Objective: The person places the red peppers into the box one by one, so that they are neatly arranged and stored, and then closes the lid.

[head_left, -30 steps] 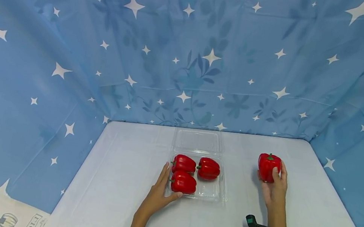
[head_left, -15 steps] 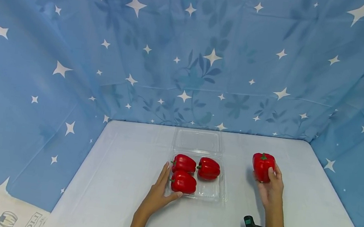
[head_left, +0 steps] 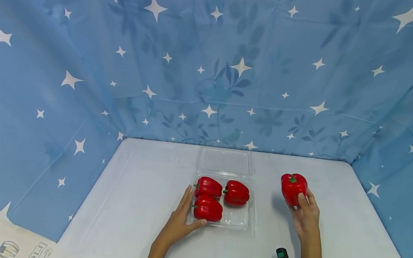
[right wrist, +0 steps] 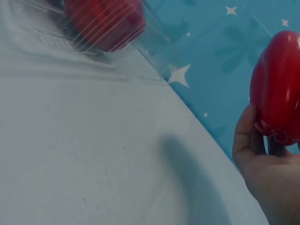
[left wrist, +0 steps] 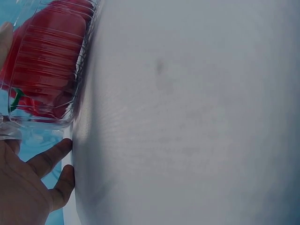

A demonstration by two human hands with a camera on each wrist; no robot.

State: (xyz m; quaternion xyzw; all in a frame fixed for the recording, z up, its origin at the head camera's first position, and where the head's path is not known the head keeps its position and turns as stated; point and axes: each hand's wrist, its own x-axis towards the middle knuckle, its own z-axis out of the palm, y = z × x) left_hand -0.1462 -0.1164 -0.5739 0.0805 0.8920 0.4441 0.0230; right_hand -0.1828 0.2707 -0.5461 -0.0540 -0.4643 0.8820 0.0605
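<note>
Above the table's right half, my right hand (head_left: 305, 214) grips a red bell pepper (head_left: 293, 188) with its green stem up; the right wrist view shows this pepper (right wrist: 280, 86) raised off the cloth. My left hand (head_left: 179, 221), fingers spread, rests at the left and near sides of a clear plastic clamshell box (head_left: 239, 219). Three red bell peppers lie on their sides in it: one back left (head_left: 208, 187), one front left (head_left: 208, 209), one back right (head_left: 237, 193). Through the box wall, the left wrist view shows red pepper (left wrist: 49, 56) beside my fingers.
The box's clear lid (head_left: 224, 161) lies folded back toward the rear of the white table (head_left: 137, 189). A blue star-patterned curtain (head_left: 184, 57) rises along the back and both sides. Each wrist carries a dark camera mount.
My right hand has carried the gripped bell pepper a little to the left, and its stem end tips further toward the left. The left hand and the box stay where they were.
</note>
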